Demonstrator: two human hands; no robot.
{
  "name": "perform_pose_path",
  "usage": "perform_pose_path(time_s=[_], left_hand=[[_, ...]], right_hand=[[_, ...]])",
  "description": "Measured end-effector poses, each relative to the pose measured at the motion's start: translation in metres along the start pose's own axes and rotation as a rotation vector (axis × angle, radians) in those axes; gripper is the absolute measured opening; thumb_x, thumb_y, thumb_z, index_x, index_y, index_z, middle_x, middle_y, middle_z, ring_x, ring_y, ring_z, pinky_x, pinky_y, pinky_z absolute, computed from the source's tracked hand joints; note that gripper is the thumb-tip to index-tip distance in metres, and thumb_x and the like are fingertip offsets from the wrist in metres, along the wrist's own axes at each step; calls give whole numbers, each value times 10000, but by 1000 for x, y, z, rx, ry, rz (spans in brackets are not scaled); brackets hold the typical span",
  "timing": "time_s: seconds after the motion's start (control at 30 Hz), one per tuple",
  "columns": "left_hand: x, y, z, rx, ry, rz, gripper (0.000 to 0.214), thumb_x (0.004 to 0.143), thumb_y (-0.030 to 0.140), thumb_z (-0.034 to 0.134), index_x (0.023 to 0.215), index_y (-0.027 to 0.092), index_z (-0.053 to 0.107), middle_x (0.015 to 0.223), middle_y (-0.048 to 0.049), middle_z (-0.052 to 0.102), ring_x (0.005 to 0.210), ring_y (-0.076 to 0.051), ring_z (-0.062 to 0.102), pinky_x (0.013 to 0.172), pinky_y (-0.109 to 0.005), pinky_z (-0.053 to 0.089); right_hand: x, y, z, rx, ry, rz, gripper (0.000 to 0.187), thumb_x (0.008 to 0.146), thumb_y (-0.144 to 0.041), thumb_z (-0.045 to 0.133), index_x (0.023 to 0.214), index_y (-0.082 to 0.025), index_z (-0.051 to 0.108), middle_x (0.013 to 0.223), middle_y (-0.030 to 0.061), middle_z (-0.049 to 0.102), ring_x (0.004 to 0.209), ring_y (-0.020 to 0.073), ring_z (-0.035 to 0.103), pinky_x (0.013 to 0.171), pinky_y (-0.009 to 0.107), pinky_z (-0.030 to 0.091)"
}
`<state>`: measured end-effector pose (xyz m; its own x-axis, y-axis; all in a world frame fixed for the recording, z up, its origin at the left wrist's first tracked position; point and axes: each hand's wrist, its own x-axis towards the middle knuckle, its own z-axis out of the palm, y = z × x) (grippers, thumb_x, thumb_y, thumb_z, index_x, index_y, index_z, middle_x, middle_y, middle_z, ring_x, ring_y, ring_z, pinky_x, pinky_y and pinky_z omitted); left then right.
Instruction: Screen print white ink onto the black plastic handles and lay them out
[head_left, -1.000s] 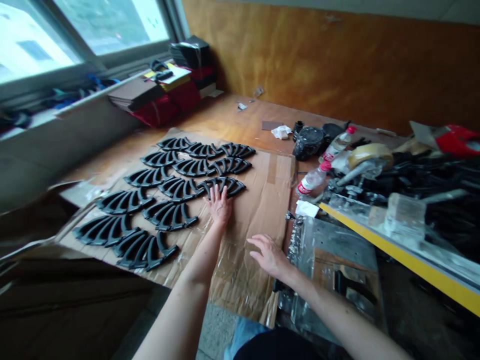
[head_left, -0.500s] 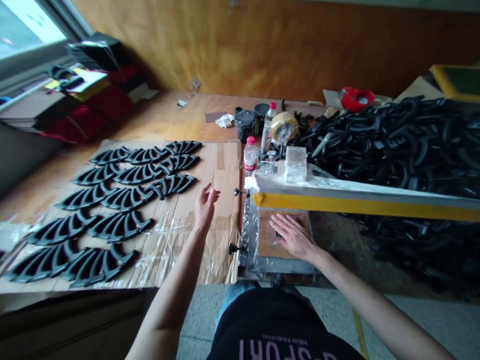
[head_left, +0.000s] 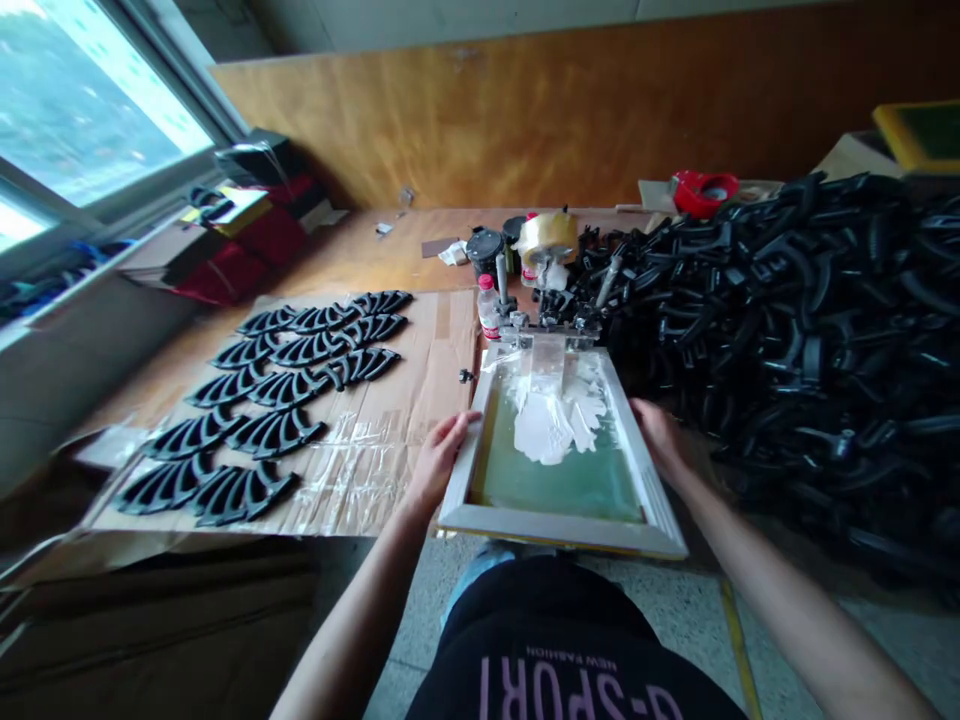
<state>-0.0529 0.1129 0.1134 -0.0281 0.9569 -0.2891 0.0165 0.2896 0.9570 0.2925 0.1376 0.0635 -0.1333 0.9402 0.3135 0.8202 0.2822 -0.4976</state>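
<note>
A screen printing frame point(head_left: 562, 532) with a pale metal rim and green mesh lies low in front of me, attached to a clamp point(head_left: 574, 335) at its back end. White ink point(head_left: 544, 425) is smeared over the far half of the mesh, and a clear block-like piece point(head_left: 547, 362) rests in it. My left hand point(head_left: 439, 460) grips the left rail, thumb on top. On the opposite rail is my right hand point(head_left: 664, 440), closed around the outer edge with its fingertips partly hidden. The frame covers the base below it.
Rows of black curved plastic parts point(head_left: 274, 388) lie on a cardboard sheet point(head_left: 375, 470) at left. A big heap of black parts point(head_left: 817, 340) fills the right. Behind the frame stand a red-capped bottle point(head_left: 489, 310), a tape roll point(head_left: 547, 237) and a dark tub point(head_left: 485, 250).
The screen frame has come down from a raised, edge-on position. My left hand moved from over the cardboard to its left rail; my right left the base for the right rail.
</note>
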Motion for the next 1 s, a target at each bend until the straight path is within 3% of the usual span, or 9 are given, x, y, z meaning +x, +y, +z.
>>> perform_pose_path(time_s=[0.1,0.17,0.3,0.4,0.5,0.6,0.83,0.93,1.0], left_hand=[[1,-50,-1,142,14,-23,699,804,508,643,1419,213,491,749,9,634,612,-109,548,548,-206,407],[8,-76,2,177,31,-21,787,810,479,628,1498,201,367,699,30,594,597,-105,521,556,-208,397],[23,-103,1,221,4,-28,759,829,490,595,1494,200,371,721,27,583,607,-102,511,557,-210,385],[25,-107,-3,259,-22,-24,701,854,503,559,1473,209,409,741,18,595,647,-113,534,596,-222,409],[24,-104,-3,278,-14,-20,681,861,490,552,1464,201,426,739,14,599,658,-119,535,624,-237,420],[22,-101,-1,277,6,-39,671,851,475,563,1440,172,459,752,2,610,669,-124,540,623,-240,420],[22,-100,0,194,-10,-77,697,825,507,589,1432,191,457,748,5,624,633,-119,563,556,-216,406],[22,-98,1,178,-5,-91,709,807,523,604,1424,200,466,736,9,624,607,-117,557,531,-210,395],[19,-91,1,162,-2,-95,744,783,535,629,1421,189,465,718,11,620,589,-118,550,519,-210,392]], right_hand=[[43,-21,-4,-88,133,-11,365,923,-276,531,1259,-153,604,1339,165,565,1218,314,536,1015,486,455],[70,-49,6,-168,97,-103,509,849,-284,665,1327,-164,540,1439,158,466,1294,330,445,1055,482,410],[87,-87,36,-262,-230,-181,258,841,-243,677,1070,-134,631,1075,140,654,1038,286,565,892,397,463],[60,-90,44,-315,-375,-266,87,886,-156,562,929,-137,635,912,114,661,910,247,577,766,340,440],[25,-85,31,-310,-442,-534,184,883,-66,468,892,-145,634,883,94,653,871,223,566,710,318,395],[15,-82,15,-225,-520,-732,154,867,-89,500,820,-166,624,825,61,647,805,198,553,673,307,367],[8,-81,29,-247,-332,-655,161,856,-82,508,880,-161,646,862,71,651,842,203,554,666,306,362],[1,-83,29,-204,-380,-688,99,853,-124,563,852,-173,648,835,51,653,810,194,573,657,298,379],[14,-89,25,-184,-381,-596,64,862,-193,613,905,-192,660,842,34,662,812,189,593,669,290,401]])
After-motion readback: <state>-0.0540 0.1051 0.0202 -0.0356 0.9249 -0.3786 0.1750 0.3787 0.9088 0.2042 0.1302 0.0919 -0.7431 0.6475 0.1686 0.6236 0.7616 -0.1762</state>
